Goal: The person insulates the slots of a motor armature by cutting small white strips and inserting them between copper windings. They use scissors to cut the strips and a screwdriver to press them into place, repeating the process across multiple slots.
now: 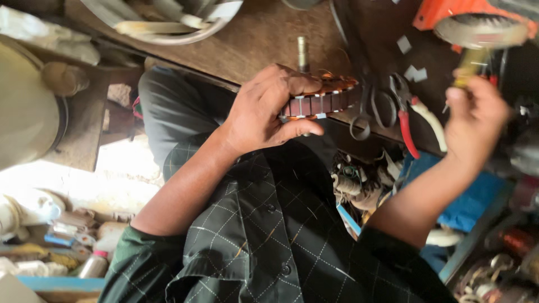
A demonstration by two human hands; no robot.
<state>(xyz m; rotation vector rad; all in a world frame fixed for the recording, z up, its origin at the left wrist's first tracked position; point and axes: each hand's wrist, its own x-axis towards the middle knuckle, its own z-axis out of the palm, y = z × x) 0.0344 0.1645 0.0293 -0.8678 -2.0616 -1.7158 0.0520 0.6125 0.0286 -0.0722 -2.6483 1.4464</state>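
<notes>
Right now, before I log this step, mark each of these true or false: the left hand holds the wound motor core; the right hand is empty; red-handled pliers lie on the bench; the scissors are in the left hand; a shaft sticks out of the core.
1. The left hand holds the wound motor core. True.
2. The right hand is empty. False: it grips a blurred yellowish tool handle.
3. Red-handled pliers lie on the bench. True.
4. The scissors are in the left hand. False: they lie on the bench beside the pliers.
5. A metal shaft sticks out of the core. True.
</notes>
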